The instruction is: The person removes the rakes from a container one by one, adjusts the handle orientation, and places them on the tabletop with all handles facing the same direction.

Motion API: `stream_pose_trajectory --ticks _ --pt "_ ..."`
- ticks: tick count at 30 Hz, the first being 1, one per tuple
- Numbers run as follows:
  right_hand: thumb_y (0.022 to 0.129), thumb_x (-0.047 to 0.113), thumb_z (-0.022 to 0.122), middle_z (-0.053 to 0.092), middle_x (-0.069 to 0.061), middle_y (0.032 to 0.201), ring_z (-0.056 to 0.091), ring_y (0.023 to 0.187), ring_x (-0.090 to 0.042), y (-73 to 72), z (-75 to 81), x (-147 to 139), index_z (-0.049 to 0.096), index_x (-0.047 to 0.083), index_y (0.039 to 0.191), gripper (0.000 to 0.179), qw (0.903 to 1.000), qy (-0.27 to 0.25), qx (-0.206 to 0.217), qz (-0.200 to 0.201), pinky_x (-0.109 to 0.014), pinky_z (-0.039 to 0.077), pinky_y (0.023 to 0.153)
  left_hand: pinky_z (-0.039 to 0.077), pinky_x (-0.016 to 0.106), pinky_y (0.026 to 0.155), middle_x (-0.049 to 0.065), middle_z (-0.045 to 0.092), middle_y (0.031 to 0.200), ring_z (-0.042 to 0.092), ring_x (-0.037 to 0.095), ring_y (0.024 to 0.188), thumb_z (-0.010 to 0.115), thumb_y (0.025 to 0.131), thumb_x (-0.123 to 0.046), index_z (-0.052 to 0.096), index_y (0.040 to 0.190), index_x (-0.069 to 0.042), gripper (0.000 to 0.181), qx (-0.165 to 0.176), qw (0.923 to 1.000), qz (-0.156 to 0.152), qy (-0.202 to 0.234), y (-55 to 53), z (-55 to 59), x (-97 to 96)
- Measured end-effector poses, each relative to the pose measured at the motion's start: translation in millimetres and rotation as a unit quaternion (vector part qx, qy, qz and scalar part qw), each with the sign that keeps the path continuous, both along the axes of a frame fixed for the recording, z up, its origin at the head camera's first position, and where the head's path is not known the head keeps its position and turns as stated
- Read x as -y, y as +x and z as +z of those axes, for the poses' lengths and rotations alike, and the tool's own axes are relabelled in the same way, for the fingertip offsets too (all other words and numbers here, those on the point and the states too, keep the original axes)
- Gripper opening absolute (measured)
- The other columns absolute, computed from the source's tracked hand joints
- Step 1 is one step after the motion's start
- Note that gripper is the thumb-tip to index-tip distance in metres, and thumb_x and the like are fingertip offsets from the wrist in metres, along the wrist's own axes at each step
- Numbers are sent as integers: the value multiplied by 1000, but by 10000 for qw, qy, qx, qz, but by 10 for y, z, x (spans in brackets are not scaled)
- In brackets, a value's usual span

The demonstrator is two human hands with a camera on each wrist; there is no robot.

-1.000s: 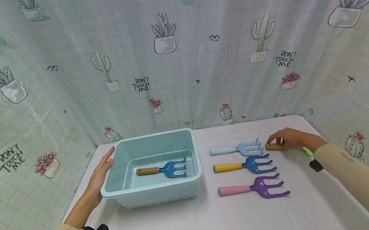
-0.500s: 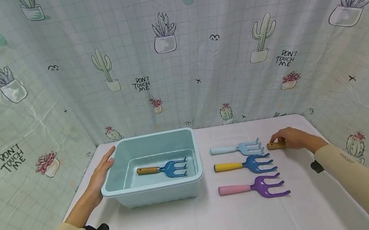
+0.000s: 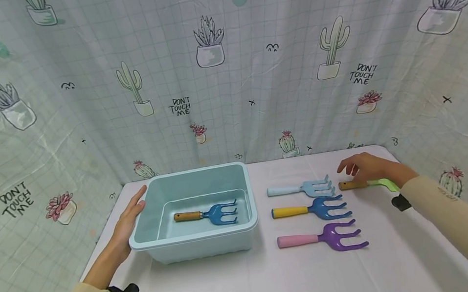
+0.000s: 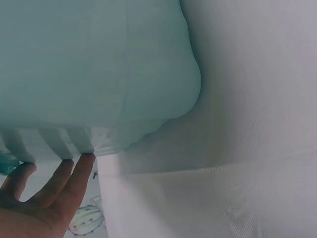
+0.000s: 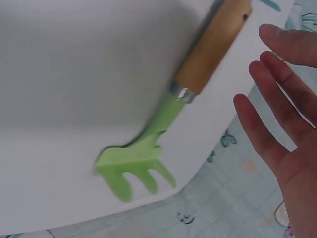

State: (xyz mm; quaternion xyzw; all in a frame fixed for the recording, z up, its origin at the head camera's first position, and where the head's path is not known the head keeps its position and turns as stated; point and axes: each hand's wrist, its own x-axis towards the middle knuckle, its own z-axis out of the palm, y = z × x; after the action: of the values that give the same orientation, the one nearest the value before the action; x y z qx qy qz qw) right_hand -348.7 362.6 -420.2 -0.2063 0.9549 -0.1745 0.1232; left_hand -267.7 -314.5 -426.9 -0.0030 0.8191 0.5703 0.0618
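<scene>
My left hand (image 3: 125,225) lies along the left side of a pale blue plastic basin (image 3: 199,249). In the left wrist view its straight fingertips touch the basin's side. Inside lies a hand fork with a wooden handle and blue tines (image 3: 205,214). At the right, my right hand (image 3: 369,167) hovers with loosely bent fingers just over a green hand rake with a wooden handle (image 3: 351,184). The right wrist view shows that green rake (image 5: 210,57) lying on the table, with the fingers (image 5: 272,111) apart from it and nothing in them.
Between basin and right hand lie three hand forks in a column: a light blue one (image 3: 284,190), a blue one with a yellow handle (image 3: 289,211) and a purple one with a pink handle (image 3: 297,240). A cactus-print curtain (image 3: 251,74) surrounds the white table (image 3: 252,286).
My right hand has let go of the wooden handle and lifted slightly up from it, so more of the green rake shows. The left hand and the basin stay in place.
</scene>
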Motion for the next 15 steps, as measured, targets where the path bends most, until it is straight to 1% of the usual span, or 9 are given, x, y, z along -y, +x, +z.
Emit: stream_pose_trajectory --ticks 2,5,10,15 --pt "90 5 74 71 -20 113 68 102 -31 8 57 59 70 5 126 36 9999 -91 -28 52 -45 61 87 15 74 121 1 -9 176 0 44 162 28 110 -55 3 166 -40 63 1 10000 4 8 -3 -4 3" --pt "90 7 76 72 -18 113 68 102 -29 23 139 182 71 6 125 35 9996 -197 -187 123 -43 61 87 16 74 121 1 -8 176 1 44 161 27 111 -54 2 166 -41 62 0 10000 19 4 -5 -10 11" --pt "90 11 78 74 -10 110 69 102 -27 20 294 422 72 9 123 34 9983 -292 -421 268 -42 62 85 18 73 121 2 -7 176 2 45 161 27 111 -54 2 166 -40 62 -16 10000 39 -19 -12 -7 9" --pt "90 10 79 74 -4 107 70 100 -24 49 500 750 72 11 124 35 9956 -231 -692 594 -37 62 81 18 74 121 2 -7 176 2 45 161 27 111 -54 3 166 -40 62 -8 10000 57 13 -21 -19 9"
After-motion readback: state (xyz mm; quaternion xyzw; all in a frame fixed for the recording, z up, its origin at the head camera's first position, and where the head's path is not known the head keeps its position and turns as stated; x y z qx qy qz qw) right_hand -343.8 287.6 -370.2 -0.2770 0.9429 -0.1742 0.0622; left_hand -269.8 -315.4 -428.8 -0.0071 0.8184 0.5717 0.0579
